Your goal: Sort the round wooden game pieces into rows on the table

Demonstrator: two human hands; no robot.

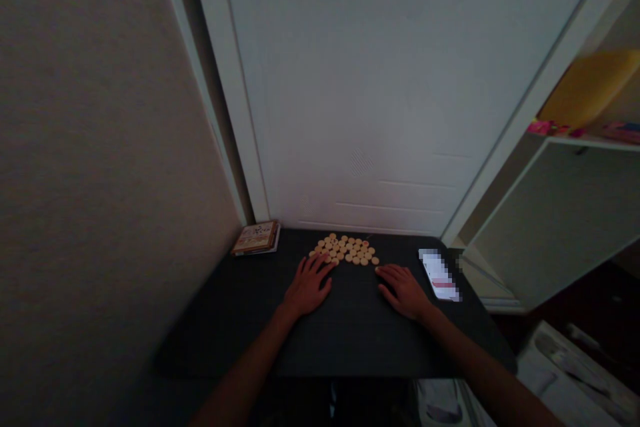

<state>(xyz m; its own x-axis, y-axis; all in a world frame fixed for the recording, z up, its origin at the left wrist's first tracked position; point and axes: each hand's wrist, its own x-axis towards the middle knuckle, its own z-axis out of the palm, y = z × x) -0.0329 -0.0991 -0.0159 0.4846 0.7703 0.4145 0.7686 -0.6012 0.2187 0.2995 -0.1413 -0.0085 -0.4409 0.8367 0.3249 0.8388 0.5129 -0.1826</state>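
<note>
Several round wooden discs (347, 249) lie spread in a flat cluster at the far middle of a small dark table (240, 320). My left hand (311, 283) rests flat on the table, fingers stretched out, its fingertips touching the near-left edge of the cluster. Flat beside it lies my right hand (403, 289), fingers extended toward the discs' near-right edge, a little short of them. Neither hand holds anything.
A square box with a printed lid (257, 237) sits at the table's far left corner. A phone with a lit screen (439, 273) lies near the right edge. A white door stands behind the table, a beige wall on the left, white shelving on the right.
</note>
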